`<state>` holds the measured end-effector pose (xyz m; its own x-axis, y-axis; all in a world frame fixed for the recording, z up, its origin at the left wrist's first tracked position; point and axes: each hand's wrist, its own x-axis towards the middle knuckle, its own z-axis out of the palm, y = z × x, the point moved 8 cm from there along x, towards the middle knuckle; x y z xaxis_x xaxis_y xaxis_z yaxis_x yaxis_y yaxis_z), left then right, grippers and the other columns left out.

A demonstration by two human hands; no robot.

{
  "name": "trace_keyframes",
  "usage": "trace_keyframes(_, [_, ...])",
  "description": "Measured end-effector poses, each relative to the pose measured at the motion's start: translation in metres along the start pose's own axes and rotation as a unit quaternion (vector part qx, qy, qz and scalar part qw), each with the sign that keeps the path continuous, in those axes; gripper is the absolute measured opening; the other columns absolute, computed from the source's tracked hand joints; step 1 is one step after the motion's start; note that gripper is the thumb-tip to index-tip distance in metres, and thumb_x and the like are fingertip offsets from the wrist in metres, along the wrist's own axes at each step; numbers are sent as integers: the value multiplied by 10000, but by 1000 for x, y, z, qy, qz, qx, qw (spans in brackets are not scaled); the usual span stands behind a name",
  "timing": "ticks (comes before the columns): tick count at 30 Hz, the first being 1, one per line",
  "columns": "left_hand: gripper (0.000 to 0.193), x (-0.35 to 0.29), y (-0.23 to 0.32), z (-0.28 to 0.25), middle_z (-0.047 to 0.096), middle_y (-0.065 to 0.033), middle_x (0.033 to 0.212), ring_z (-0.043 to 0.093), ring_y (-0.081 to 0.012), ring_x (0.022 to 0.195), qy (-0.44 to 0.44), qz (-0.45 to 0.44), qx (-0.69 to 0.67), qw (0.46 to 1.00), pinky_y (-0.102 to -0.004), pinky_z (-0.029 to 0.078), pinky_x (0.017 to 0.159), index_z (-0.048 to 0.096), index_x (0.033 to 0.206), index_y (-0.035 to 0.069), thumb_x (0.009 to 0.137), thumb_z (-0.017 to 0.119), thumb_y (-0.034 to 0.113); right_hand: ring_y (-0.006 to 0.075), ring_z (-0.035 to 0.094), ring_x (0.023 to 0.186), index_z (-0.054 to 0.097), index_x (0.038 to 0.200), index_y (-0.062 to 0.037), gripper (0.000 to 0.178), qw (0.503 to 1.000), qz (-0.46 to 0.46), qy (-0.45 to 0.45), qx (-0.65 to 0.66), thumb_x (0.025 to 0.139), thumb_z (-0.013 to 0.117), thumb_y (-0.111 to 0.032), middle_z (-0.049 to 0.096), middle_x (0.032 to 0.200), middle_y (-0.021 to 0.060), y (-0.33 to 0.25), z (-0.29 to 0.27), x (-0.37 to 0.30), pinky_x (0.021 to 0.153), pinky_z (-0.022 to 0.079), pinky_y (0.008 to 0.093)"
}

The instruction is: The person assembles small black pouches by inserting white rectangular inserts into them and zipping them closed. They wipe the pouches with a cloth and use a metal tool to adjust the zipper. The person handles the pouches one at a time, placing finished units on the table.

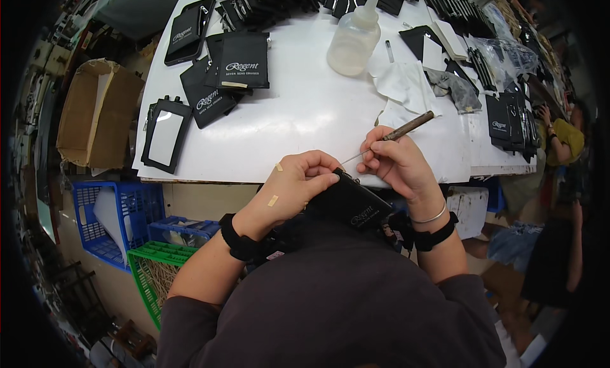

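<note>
My left hand (pixel 293 184) pinches the upper corner of a black pouch (pixel 352 203) with pale lettering, held tilted at the table's front edge close to my body. Two small strips of tan tape stick to the back of that hand. In my right hand (pixel 401 161) is a thin pointed tool with a brown handle (pixel 410 125), gripped like a pen. Its metal shaft slants down toward the pouch's upper corner, near my left fingertips. Whether the tip touches the pouch is too small to tell.
On the white table (pixel 279 139) lie stacked black pouches (pixel 244 60), black holders with a white panel (pixel 166 138), a squeeze bottle (pixel 356 40) and a white cloth (pixel 403 87). A cardboard box (pixel 101 114), blue crate (pixel 114 222) and green crate (pixel 149 276) stand left. Other people are at right.
</note>
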<state>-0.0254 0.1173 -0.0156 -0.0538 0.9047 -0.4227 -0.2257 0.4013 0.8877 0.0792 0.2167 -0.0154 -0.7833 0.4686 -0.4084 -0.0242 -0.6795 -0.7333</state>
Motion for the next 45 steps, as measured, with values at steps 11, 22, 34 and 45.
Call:
trace_keyframes(11, [133, 0, 1, 0, 616, -12, 812, 555, -42, 745, 0, 0, -2, 1000, -175, 437, 672, 589, 961, -11, 837, 567, 30, 103, 515, 601, 519, 882, -18, 88, 999, -17, 34, 13, 846, 556, -90, 560, 724, 65, -6, -5, -2, 646, 505, 303])
trace_keyframes(22, [121, 0, 1, 0, 612, -6, 793, 551, -41, 726, 15, 5, 16, 1000, -178, 436, 654, 591, 945, -7, 830, 576, 28, 88, 504, 462, 503, 860, -11, 206, 991, -42, 110, -63, 858, 609, -188, 567, 647, 55, -4, 1, 0, 479, 474, 227])
trace_keyframes(34, [120, 0, 1, 0, 604, 1, 787, 540, -35, 715, 18, 13, 22, 1000, -177, 427, 637, 594, 936, -4, 825, 588, 40, 86, 517, 472, 515, 864, -2, 205, 987, -62, 119, -90, 853, 615, -182, 571, 641, 54, -8, 1, 2, 474, 462, 212])
trace_keyframes(45, [126, 0, 2, -1, 612, -6, 789, 543, -38, 719, 16, 3, 30, 999, -178, 431, 651, 595, 941, -8, 824, 584, 38, 92, 511, 483, 505, 863, -8, 178, 987, -79, 95, -103, 863, 595, -161, 563, 644, 55, -10, 9, 3, 497, 468, 224])
